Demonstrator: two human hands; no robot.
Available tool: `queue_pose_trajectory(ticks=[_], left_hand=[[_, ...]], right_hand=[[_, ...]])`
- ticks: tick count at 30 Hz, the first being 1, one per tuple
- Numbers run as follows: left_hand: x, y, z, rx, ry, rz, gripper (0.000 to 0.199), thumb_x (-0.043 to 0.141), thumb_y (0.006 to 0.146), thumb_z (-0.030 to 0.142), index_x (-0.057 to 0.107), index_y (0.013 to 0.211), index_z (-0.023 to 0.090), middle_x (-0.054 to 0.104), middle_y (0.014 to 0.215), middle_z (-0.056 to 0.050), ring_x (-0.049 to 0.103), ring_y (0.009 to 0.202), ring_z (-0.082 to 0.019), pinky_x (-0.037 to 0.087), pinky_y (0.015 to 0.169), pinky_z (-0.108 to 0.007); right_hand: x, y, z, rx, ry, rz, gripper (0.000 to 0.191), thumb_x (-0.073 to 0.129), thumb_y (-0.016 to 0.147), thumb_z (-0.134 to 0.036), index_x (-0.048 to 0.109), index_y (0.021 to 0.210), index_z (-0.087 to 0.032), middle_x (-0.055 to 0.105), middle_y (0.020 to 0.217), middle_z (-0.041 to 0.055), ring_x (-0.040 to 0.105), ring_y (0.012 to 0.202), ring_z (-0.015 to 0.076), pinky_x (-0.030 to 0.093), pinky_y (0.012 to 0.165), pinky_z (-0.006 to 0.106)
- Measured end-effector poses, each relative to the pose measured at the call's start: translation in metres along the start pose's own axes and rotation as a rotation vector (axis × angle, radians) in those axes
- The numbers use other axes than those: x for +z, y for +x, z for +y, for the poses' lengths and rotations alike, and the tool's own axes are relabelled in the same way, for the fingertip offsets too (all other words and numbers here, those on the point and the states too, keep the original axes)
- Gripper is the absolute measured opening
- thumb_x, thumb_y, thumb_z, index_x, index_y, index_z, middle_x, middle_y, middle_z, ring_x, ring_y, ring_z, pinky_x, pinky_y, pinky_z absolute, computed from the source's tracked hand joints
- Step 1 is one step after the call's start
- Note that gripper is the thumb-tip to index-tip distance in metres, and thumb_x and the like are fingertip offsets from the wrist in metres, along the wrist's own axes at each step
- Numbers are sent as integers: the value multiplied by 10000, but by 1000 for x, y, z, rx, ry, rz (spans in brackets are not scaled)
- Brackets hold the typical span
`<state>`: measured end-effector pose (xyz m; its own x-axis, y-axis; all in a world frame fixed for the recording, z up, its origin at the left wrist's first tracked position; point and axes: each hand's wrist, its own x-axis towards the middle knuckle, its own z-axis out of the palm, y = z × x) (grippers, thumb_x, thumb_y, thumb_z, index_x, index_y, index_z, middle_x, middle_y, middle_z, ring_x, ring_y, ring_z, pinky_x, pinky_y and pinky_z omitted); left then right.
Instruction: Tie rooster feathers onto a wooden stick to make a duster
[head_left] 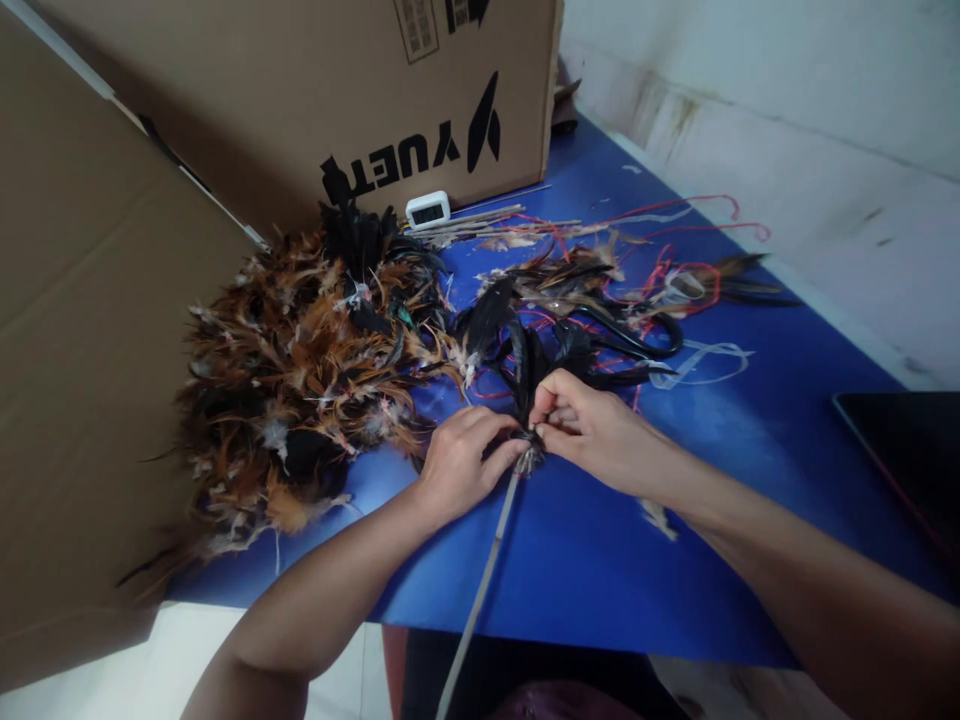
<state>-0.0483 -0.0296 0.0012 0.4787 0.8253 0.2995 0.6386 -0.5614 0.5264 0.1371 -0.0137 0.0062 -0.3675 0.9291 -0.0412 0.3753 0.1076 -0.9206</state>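
Observation:
A thin pale stick (491,560) slants up from the table's front edge, with black feathers (527,365) gathered around its far end. My left hand (463,458) is closed on this feather bundle from the left, thumb and fingers at the quill ends. From the right, my right hand (592,425) pinches at the same spot, its fingers curled; what exactly lies between the fingertips is too small to make out. The quill ends (529,460) fan out just below both hands. A large heap of brown and black feathers (300,370) lies to the left.
Cardboard boxes (300,90) stand at the back and left. A small white digital display (428,210) sits before thin sticks (480,222). Red string (720,290), loose feathers (735,278) and a black looped handle (667,340) lie beyond my right hand. A dark flat object (907,450) is at right.

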Motion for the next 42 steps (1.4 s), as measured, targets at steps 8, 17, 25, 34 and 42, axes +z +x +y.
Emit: queue_pose_trajectory(ticks=[8,17,25,34,42], left_hand=[[5,2,0,-42,-80,21,139,505,873,246,618,844,172,648,764,-20,591,721,-123,462,685,-240],[4,2,-2,-93,-122,69,127,481,883,226,592,846,175,624,754,-9,580,714,-116,455,672,-230],[5,1,-3,-79,-150,119,125,490,880,221,581,812,168,616,732,-7,572,693,-107,446,656,-212],[3,1,-4,-91,-198,122,129,491,875,218,589,807,166,607,745,-17,567,708,-119,452,661,-227],[0,2,-7,-115,-245,101,112,500,862,160,592,799,164,607,729,-7,566,700,-115,439,674,-221]], right_hand=[[3,-2,0,-13,-27,33,132,529,720,-140,472,806,-223,597,694,-25,559,596,111,428,545,223],[2,-4,-11,-158,-217,106,140,453,762,-123,549,790,-222,575,783,19,546,668,131,435,570,239],[1,-3,-9,-248,-351,132,146,461,833,-182,601,839,-224,581,829,24,557,720,145,434,635,272],[15,-7,-15,-208,-323,119,37,552,779,-201,572,805,-219,598,775,12,546,621,128,450,579,260],[16,-4,-12,-134,-319,123,111,540,774,-170,604,851,-217,629,790,15,586,688,141,454,580,246]])
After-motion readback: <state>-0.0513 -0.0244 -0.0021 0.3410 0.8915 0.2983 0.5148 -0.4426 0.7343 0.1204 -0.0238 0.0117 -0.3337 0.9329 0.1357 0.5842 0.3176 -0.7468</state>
